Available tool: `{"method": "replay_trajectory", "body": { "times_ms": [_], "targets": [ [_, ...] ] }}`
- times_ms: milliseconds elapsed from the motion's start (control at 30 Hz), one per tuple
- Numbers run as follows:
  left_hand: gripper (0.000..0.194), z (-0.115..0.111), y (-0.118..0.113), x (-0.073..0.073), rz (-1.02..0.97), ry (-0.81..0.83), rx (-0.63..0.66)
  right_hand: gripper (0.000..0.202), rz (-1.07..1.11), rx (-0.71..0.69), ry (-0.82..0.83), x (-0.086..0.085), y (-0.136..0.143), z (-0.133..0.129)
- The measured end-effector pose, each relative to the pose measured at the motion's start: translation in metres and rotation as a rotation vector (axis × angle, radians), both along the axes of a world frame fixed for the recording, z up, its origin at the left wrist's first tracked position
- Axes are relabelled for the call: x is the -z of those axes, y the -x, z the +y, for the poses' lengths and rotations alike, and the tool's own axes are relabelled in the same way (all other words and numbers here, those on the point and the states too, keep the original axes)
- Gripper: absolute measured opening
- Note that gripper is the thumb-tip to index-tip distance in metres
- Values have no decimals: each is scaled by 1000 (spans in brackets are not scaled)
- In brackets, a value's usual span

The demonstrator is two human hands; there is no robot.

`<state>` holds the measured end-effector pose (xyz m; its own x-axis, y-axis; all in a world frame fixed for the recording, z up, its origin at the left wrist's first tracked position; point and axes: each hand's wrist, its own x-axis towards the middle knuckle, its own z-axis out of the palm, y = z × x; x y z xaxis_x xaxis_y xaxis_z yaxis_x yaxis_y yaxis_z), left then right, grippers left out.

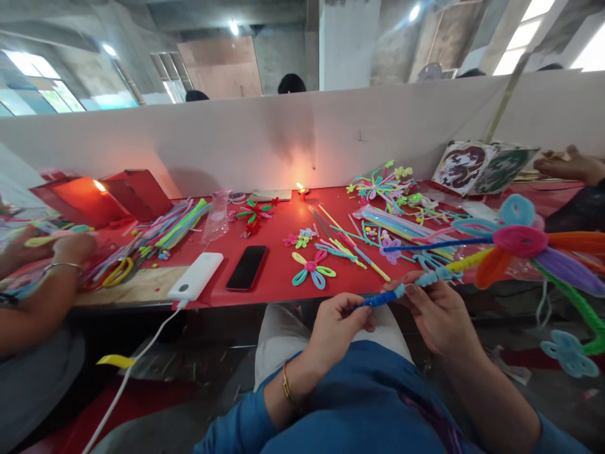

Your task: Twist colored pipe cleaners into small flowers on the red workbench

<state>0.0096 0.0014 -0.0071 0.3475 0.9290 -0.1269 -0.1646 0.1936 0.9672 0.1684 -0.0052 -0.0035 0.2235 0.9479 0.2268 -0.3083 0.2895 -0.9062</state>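
Observation:
Across my lap, in front of the table edge, I hold a pipe-cleaner flower (pixel 520 243) by its wrapped stem (pixel 385 296). Its big multicoloured bloom, with a pink centre, hangs out to the right, and a small light-blue flower (pixel 570 353) dangles from a green stem below. My left hand (pixel 341 323) pinches the dark-blue end of the stem. Closed round the light-blue part of the stem is my right hand (pixel 437 312). A finished-looking pipe-cleaner flower (pixel 311 267) with yellow, pink and teal petals lies on the table just beyond my left hand.
A lit candle (pixel 302 191) burns at the back of the red table (pixel 278 227). A black phone (pixel 246 268) and a white power bank (pixel 196 276) with a cable lie left. Pipe cleaners (pixel 406 230) lie right. Co-workers' hands (pixel 75 249) show at both sides.

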Motion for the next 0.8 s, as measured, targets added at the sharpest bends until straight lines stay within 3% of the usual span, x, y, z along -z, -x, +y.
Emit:
{"method": "replay_trajectory", "body": {
  "times_ms": [100,167,333,500,567,800],
  "targets": [
    [25,1,0,-1,-120,163,92,12,-81,-105,2,-1,-7,-1],
    [24,1,1,-2,-115,157,128,12,-104,-130,18,0,-10,-1],
    [15,-3,0,-3,97,-113,17,15,-75,-49,60,1,-5,1],
    [37,0,1,2,-176,35,-3,14,62,47,19,-4,-3,3],
    [36,1,3,5,-262,73,-3,14,87,65,12,-6,-4,4],
    [32,0,4,0,-174,87,74,16,63,58,24,-9,-3,3]
  ]
}}
